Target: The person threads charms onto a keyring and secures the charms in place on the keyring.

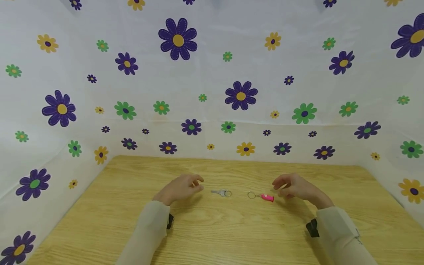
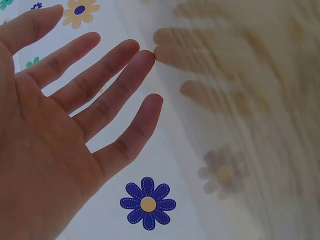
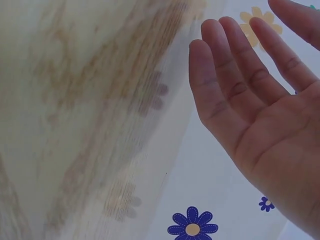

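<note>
A silver key (image 1: 218, 192) with a small split ring (image 1: 228, 193) lies flat on the wooden table, its blade pointing left. To its right is a pink keychain charm (image 1: 267, 198), joined by a short chain to a larger metal ring (image 1: 251, 195) on its left side. My left hand (image 1: 183, 187) hovers left of the key, apart from it, fingers loosely bent and holding nothing. Over the table just right of the pink charm is my right hand (image 1: 298, 188), also holding nothing. Both wrist views show relaxed, spread fingers and bare palms.
The light wooden table (image 1: 205, 235) ends at a white cloth (image 1: 205, 73) printed with purple, green and yellow flowers, which hangs behind and along both sides. Pale sleeves (image 1: 145, 228) cover both forearms, and a dark band (image 1: 312, 228) shows at the right wrist.
</note>
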`<state>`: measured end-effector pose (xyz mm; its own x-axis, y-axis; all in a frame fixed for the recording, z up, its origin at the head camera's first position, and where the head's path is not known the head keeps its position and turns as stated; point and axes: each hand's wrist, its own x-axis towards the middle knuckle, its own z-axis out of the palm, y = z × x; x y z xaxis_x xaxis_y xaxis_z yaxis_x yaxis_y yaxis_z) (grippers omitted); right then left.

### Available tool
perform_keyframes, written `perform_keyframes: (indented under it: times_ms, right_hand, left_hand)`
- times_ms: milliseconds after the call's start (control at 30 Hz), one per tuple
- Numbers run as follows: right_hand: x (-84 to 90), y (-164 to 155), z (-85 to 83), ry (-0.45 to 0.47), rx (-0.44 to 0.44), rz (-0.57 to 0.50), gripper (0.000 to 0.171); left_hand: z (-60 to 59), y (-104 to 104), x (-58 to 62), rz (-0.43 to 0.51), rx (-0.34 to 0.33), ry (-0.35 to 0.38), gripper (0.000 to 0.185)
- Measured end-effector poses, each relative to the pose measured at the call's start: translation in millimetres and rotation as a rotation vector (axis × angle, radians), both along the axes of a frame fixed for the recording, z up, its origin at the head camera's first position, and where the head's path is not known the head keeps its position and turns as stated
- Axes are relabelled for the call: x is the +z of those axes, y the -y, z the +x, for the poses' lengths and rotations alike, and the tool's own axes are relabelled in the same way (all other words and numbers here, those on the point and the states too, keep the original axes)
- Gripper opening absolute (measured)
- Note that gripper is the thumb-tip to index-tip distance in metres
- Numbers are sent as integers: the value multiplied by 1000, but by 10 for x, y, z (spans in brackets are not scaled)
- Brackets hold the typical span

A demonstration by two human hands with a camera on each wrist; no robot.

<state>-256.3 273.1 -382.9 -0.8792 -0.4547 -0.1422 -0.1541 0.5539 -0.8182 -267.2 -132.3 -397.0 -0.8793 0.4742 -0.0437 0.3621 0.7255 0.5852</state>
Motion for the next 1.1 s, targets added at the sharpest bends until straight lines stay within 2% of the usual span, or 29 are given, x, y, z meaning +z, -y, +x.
perform_keyframes:
  times_ms: [200,333,500,833,1100]
  right_hand:
    - [63,-77,-29,86,23,-26,50]
    - [96,-89,-35,123,22,-29,51]
    - [76,-51,-48,136,60,-7,48]
    - [-5,48,-114,143,108,-14,49]
    - [14,147,-136,136,90,-2,47]
  left_hand:
    - [-70,-61,-24,14,-56,1,36]
    - [-118,-98,-26,15,-81,-5,36]
    - [-148,-141,-13,16,-87,24,36]
    - [-192,-219,-12,30,-148,58,39]
    - [-211,-282,-3,16,-151,80,41]
